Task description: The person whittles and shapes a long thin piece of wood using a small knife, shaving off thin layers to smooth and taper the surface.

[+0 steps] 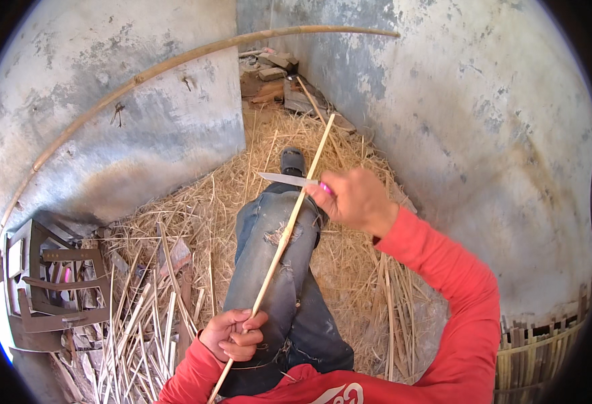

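Observation:
A long, thin bamboo strip (pixel 284 239) slants across my jeans, its far end beyond my knee and its near end passing under my left forearm. Low on the strip, my left hand (pixel 235 334) has its fingers closed around it. Farther up, my right hand (pixel 356 200) grips a knife (pixel 288 179) by its pink handle. The blade points left and lies crosswise at the strip, close to my right thumb. Whether the edge is cutting into the strip cannot be seen. My fingers hide most of the handle.
Straw-like shavings (pixel 350 283) cover the floor. Loose bamboo strips (pixel 141 337) lie at the left beside a dark broken frame (pixel 63 283). A long curved pole (pixel 174 62) spans the left wall. Rubble (pixel 272 71) fills the far corner, and a slatted bamboo piece (pixel 538 357) stands at the lower right.

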`<state>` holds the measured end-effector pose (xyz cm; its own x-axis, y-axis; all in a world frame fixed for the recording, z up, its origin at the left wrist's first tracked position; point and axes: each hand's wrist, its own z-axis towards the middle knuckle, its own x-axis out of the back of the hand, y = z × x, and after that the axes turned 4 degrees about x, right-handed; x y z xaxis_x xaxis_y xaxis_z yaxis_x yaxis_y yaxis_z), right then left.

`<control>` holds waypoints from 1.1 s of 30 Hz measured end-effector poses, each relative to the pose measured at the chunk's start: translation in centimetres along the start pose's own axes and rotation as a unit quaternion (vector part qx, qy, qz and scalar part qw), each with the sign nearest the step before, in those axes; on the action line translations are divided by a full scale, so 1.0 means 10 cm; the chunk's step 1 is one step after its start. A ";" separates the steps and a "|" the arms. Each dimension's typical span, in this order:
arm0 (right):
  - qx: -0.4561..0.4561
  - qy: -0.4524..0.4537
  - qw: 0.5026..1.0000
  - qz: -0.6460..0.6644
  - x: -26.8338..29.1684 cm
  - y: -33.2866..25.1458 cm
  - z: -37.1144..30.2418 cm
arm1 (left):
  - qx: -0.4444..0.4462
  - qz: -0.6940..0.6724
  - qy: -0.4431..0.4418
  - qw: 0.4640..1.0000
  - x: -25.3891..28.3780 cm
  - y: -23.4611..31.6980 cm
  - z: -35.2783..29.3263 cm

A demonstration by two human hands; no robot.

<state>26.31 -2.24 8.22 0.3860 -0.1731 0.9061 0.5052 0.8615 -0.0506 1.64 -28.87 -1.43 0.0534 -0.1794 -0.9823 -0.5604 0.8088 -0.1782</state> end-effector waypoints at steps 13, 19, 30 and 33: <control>-0.025 0.098 0.991 0.089 0.27 -0.11 0.03 | 0.009 -0.020 -0.018 1.000 0.02 0.00 0.03; -0.164 0.002 0.985 0.058 0.14 0.49 0.06 | 0.025 -0.072 -0.080 0.994 0.03 -0.01 0.14; -0.137 0.032 0.988 0.067 0.18 0.50 0.11 | 0.047 -0.081 -0.134 0.987 0.05 -0.01 0.18; -0.012 -0.023 0.994 0.106 -0.02 -0.16 -0.07 | 0.037 -0.062 -0.121 0.990 0.05 -0.02 0.13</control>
<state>25.96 -3.94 7.80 0.4504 0.0341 0.8922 0.4349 0.8643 -0.2526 2.85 -28.44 -1.99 0.3188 -0.1474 -0.9363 -0.4750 0.8300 -0.2924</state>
